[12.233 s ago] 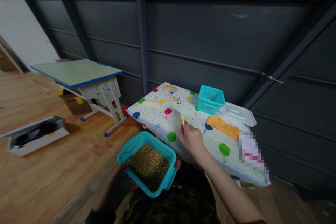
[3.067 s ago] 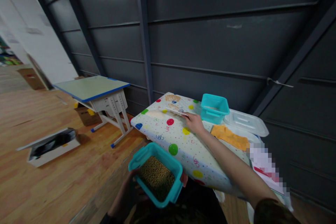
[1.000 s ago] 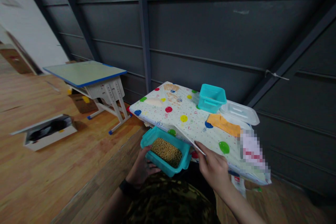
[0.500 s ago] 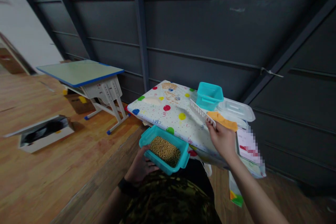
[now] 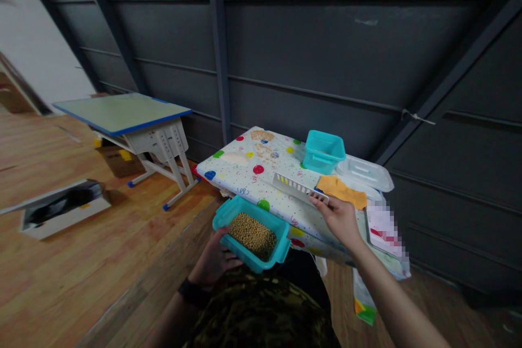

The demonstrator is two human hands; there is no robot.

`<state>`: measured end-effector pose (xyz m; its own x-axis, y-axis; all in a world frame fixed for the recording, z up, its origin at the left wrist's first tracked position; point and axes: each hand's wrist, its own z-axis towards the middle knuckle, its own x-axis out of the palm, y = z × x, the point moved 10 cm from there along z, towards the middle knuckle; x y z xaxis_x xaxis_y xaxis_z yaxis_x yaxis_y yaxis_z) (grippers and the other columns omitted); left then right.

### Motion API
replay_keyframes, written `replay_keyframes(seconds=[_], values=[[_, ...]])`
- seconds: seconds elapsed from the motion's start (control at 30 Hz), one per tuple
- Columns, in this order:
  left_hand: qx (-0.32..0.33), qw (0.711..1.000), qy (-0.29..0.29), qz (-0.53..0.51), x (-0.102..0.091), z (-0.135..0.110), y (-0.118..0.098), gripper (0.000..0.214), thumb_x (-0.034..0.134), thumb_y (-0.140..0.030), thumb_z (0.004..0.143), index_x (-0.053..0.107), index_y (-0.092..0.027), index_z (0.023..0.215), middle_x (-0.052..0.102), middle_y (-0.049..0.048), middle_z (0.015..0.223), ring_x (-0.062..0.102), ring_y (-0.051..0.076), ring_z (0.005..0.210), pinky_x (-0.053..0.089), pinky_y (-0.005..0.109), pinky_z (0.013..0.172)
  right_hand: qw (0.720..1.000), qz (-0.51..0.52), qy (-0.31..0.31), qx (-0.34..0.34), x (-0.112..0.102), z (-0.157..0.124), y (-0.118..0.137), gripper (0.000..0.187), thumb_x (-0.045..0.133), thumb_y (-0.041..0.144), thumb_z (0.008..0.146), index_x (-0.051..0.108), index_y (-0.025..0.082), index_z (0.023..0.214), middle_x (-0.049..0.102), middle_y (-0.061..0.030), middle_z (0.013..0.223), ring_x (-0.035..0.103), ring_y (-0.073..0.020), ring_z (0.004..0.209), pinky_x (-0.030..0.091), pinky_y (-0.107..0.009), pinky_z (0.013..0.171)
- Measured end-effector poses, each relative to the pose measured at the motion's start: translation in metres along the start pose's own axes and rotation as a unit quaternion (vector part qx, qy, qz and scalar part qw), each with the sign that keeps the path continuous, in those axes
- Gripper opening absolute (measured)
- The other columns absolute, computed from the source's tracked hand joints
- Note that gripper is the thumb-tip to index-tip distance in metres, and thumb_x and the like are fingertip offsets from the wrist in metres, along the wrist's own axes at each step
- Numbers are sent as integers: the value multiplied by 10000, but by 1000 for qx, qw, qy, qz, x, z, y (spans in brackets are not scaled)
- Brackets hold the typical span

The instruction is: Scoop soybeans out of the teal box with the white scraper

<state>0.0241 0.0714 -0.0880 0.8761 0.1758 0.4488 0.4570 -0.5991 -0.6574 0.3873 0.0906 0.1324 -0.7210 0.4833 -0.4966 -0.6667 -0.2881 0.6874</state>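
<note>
Teal tub [image 5: 222,216] (soybeans [image 5: 253,234] inside), white slotted strip [image 5: 296,188]

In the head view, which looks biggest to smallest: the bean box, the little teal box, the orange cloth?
1. Teal plastic box of tan beans, though nearest the camera.
2. Small teal plastic box and flat orange cloth: look about alike.

Second tub [image 5: 323,151] on table [image 5: 244,171], lid [image 5: 364,173] rightward
</note>
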Motion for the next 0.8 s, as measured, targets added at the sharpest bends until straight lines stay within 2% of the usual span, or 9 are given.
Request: replay_keyframes(seconds=[0.1,0.17,0.33,0.47,0.57,0.63,0.7,0.8], values=[[2,1000,-4,16,9,-16,-11,494,723,-433,970,554,-268,1405,760,45,876,826,320,789,678,458,813,1000,17,-16,-6,1,-7,4,458,742,655,984,955,253,928,912,-88,914,871,-341,783,694,-415,702],[-1,1000,6,21,16,-24,-15,443,728,-413,972,568,-264,1357,789,58,895,835,317,808,686,461,841,1000,25,-9,-16,8,-15,9,396,736,604,998,964,282,968,921,-86,997,898,-351,862,736,-453,802],[3,1000,13,27,17,-33,-22,385,716,-439,975,564,-279,1291,792,51,868,824,305,781,675,440,832,995,55,76,-42,33,-38,34,248,732,420,1028,968,348,1052,921,-28,1040,915,-304,906,760,-411,858],[12,1000,4,26,11,-34,-28,442,742,-400,937,550,-294,1321,784,24,888,840,309,814,672,437,842,990,56,92,-90,29,-40,47,315,671,290,1044,961,368,1138,918,-12,1129,916,-281,1013,756,-398,947],[22,1000,-4,22,5,-37,-36,529,779,-369,929,527,-306,1389,789,5,905,849,300,834,673,417,834,988,46,77,-123,22,-28,42,369,637,258,1027,954,355,1190,905,-29,1243,880,-294,1203,703,-470,1126],[28,999,-9,21,1,-39,-39,553,791,-377,939,513,-315,1413,759,-25,834,841,289,788,670,397,801,991,46,63,-108,22,-12,28,345,650,295,1009,959,336,1158,905,-46,1253,862,-312,1258,657,-524,1200],[31,999,-15,22,-3,-38,-38,551,791,-410,951,512,-321,1418,742,-40,786,826,280,726,665,382,762,996,53,47,-55,27,10,7,308,687,361,983,965,312,1106,914,-64,1206,877,-336,1207,669,-544,1167],[34,999,-30,25,-13,-30,-32,558,784,-456,960,513,-337,1434,775,-32,823,838,285,725,667,377,728,997,67,23,38,43,54,-25,290,783,452,905,965,266,1033,926,-78,1084,892,-370,1047,713,-519,1000]])
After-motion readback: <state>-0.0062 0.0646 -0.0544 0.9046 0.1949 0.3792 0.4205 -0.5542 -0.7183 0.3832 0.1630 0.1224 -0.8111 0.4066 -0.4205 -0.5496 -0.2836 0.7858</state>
